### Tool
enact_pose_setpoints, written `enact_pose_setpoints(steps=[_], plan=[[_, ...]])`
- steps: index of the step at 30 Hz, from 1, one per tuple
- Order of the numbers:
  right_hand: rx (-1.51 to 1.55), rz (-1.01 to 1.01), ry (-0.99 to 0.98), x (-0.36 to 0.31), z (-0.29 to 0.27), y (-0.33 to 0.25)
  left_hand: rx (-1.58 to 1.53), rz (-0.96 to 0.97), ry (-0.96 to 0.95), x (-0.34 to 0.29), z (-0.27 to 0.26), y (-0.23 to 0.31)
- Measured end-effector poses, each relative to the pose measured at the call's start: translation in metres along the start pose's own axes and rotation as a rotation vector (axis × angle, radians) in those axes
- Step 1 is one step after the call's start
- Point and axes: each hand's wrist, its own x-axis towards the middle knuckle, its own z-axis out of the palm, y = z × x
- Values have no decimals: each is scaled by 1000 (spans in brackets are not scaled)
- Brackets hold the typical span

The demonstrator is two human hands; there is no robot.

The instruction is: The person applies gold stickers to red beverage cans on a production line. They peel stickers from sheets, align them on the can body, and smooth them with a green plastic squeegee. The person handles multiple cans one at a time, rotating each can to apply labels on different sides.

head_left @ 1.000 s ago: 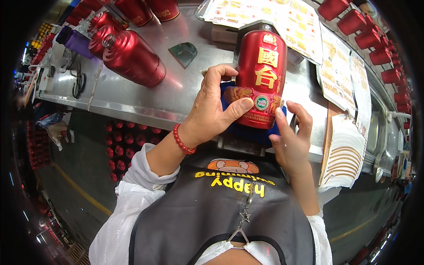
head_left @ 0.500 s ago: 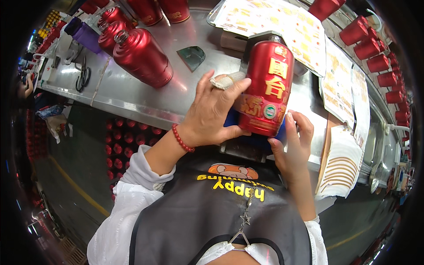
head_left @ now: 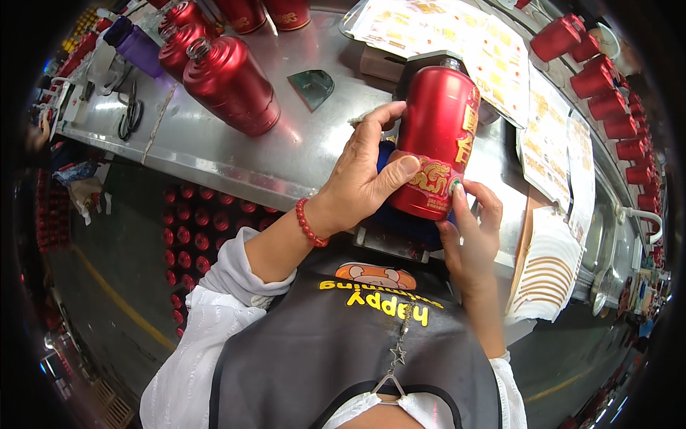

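A glossy red bottle [head_left: 434, 107] with gold lettering and a decorated band round its lower part lies tilted in front of me, base toward me and neck away. Beneath it is a blue padded rest [head_left: 400, 220], mostly hidden. My left hand [head_left: 364, 164] grips the bottle's left side, thumb pressed on the band's gold design and the other fingers along its edge. Around one left finger is a pale wrap, nearly hidden. My right hand [head_left: 473, 232] holds the lower right edge, thumb and fingertips closed at the base and the end of the band.
Several red bottles [head_left: 232, 89] stand at the back left beside a purple bottle [head_left: 134, 48]. A dark green scraper-like piece [head_left: 312, 89] and black scissors [head_left: 131, 114] lie on the metal bench [head_left: 214, 154]. Printed label sheets [head_left: 429, 28] spread behind. White strips [head_left: 547, 268] hang at right.
The bottle has turned to the right about its length, so its gold lettering now faces the right side. My left thumb has moved up onto the band; my right hand stays at the base.
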Motion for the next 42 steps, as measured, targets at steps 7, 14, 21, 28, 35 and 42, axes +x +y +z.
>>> enact_pose_setpoints(steps=[7, 14, 21, 28, 35, 42], plan=[[12, 35, -31, 1, -1, -3, 737, 419, 85, -36, 21, 32], [17, 47, -29, -2, -3, -5, 735, 208, 119, -53, 7, 7], [47, 33, 10, -3, 3, -4, 789, 346, 64, -22, 15, 18], [28, 16, 22, -1, 1, -2, 693, 283, 38, -29, 8, 7], [28, 18, 31, -5, 1, 1, 788, 240, -36, -32, -2, -4], [-9, 99, -9, -16, -10, 11, 767, 256, 4, -27, 7, 2]])
